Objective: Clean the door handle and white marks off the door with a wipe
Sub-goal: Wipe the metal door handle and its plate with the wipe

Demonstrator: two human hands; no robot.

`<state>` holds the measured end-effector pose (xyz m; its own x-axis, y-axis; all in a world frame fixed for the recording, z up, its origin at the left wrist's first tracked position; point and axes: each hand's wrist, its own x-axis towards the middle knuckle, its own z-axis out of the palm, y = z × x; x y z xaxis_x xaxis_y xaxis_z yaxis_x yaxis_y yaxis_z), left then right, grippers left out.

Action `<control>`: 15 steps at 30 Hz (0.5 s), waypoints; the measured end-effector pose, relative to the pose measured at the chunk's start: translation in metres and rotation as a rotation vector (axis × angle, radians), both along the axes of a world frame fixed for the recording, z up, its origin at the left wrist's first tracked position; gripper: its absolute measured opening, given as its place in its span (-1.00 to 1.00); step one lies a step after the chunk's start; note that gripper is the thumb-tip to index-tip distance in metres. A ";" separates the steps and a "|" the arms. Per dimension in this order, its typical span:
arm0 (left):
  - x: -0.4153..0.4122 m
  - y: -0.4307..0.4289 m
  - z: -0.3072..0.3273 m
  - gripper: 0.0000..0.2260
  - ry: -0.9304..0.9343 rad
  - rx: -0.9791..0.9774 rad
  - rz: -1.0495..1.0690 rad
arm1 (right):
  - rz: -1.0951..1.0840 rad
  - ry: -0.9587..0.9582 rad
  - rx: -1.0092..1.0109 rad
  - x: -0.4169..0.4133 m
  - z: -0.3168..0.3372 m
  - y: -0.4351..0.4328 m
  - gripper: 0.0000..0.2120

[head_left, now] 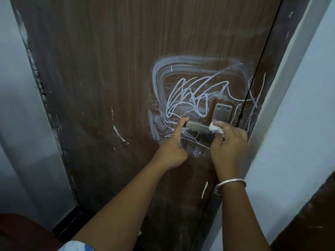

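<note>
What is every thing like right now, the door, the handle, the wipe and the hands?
door, dirty with white lines
white marks, scribbled and smeared around the handle
door handle, level, one end gripped, wipe at the other
wipe, crumpled, against the handle
left hand, grips the handle's end
right hand, pinches the wipe
bangle, on the right wrist

Left hand (172, 149) gripping handle (196, 126), right hand (229, 147) pinching wipe (215, 128), seemingly touching
</note>
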<state>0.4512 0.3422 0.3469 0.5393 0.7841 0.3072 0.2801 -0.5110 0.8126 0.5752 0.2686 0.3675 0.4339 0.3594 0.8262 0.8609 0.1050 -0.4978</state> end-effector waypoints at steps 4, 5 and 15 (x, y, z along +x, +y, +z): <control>-0.002 -0.001 0.000 -0.06 0.025 0.010 0.007 | -0.047 -0.011 -0.219 0.012 0.026 0.010 -0.76; -0.002 -0.001 0.000 -0.05 0.035 0.020 0.013 | -0.077 -0.049 -0.286 0.015 0.032 0.014 -0.76; -0.004 0.000 0.003 -0.05 0.071 0.030 0.007 | -0.225 -0.049 -0.172 0.008 0.024 0.029 -0.81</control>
<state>0.4477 0.3420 0.3500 0.5553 0.7789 0.2914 0.3401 -0.5324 0.7751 0.5833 0.2974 0.3917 0.4797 0.3955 0.7832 0.8765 -0.1734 -0.4492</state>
